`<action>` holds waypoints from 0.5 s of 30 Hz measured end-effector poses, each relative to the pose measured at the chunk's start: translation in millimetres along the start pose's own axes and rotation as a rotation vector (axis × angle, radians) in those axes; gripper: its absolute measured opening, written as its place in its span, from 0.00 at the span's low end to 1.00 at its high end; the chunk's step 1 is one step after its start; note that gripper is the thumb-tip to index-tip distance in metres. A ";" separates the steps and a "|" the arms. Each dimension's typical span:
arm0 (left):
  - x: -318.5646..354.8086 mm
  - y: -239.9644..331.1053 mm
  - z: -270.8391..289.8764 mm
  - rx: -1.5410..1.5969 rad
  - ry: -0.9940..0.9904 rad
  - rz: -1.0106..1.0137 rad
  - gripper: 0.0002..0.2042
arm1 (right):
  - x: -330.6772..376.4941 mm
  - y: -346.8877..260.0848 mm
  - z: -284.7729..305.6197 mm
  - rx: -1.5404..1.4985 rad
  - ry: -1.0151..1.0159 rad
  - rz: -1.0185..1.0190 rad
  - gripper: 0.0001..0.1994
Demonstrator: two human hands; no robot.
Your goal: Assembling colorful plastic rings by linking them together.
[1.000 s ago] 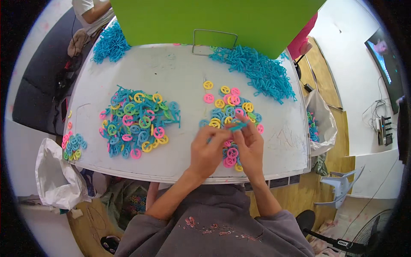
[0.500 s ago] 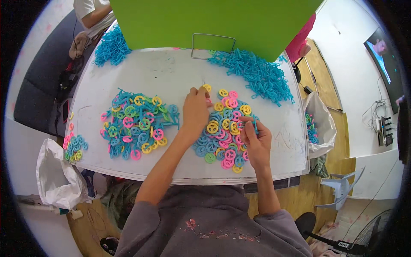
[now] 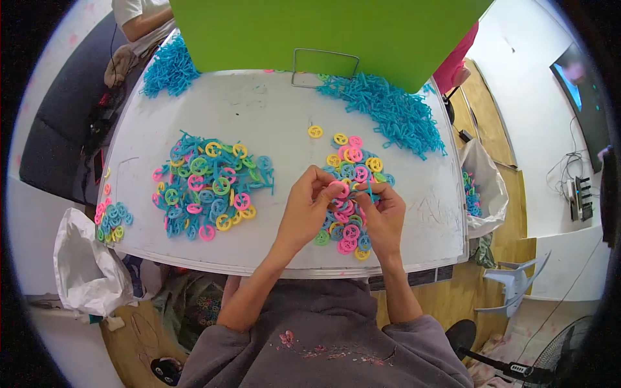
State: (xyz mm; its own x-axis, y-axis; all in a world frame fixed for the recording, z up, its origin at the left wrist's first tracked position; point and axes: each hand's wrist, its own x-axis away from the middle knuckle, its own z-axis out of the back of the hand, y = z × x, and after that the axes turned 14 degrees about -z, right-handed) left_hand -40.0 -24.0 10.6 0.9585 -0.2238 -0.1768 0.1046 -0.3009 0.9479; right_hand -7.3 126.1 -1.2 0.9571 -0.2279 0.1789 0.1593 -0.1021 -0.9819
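Above a pile of small spoked plastic wheels [image 3: 349,244] in pink, yellow, blue and green, my two hands are close together. My left hand [image 3: 309,208] pinches a pink wheel [image 3: 339,189] between thumb and fingers. A thin blue plastic stem [image 3: 370,188] stands upright in the fingertips of my right hand [image 3: 385,216], just beside the wheel. Whether stem and wheel touch I cannot tell. To the left lies a heap of wheels mixed with blue stems [image 3: 217,191]. A single yellow wheel [image 3: 315,132] rests behind the pile.
Blue stems are heaped at the back right [image 3: 394,116] and back left [image 3: 169,68] of the white table [image 3: 259,249]. A green board [image 3: 323,32] with a wire loop [image 3: 326,68] blocks the far side. White bags hang left [image 3: 87,271] and right [image 3: 488,187]. A person [image 3: 143,26] sits far left.
My left hand has come back from the far edge of the wheel pile toward my right hand, bringing a pink wheel. My right hand has shifted slightly left, still holding the blue stem.
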 end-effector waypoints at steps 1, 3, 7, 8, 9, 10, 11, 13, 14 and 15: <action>0.2 -1.4 0.1 0.002 0.003 -0.001 0.05 | 0.9 -0.4 -1.9 0.003 -0.002 0.000 0.05; 0.2 -5.6 1.2 -0.117 0.013 -0.059 0.04 | 2.9 -1.9 -6.7 0.086 0.005 0.076 0.05; 3.6 -6.7 -1.2 -0.221 0.045 -0.073 0.03 | 4.1 -1.9 -9.5 0.167 0.027 0.021 0.05; 4.4 -7.2 -2.9 -0.313 0.058 -0.134 0.03 | 1.8 1.5 -8.5 0.174 0.023 0.009 0.06; 4.8 -8.3 -3.9 -0.405 0.071 -0.195 0.02 | 0.7 2.4 -8.8 0.180 0.019 -0.004 0.07; 4.9 -10.5 -3.9 -0.404 0.071 -0.194 0.02 | 2.1 1.4 -11.1 0.181 0.020 -0.005 0.07; 4.9 -13.5 -3.5 -0.430 0.080 -0.237 0.03 | 5.0 -1.7 -16.0 0.075 -0.009 -0.076 0.09; 4.0 -15.1 -4.1 -0.454 0.087 -0.280 0.03 | 6.7 -8.6 -18.4 -0.029 -0.036 -0.146 0.11; 3.8 -13.2 -4.1 -0.402 0.107 -0.290 0.03 | 5.8 -11.6 -18.4 0.053 -0.012 -0.134 0.14; 4.0 -10.8 -3.9 -0.348 0.124 -0.300 0.03 | 5.8 -13.4 -18.0 0.134 0.014 -0.121 0.16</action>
State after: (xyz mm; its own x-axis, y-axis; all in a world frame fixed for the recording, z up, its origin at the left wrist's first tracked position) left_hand -36.2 -18.0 0.7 0.8945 -0.0558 -0.4435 0.4441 -0.0019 0.8960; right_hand -8.3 108.8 14.1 0.9256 -0.2354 0.2965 0.3051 -0.0001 -0.9523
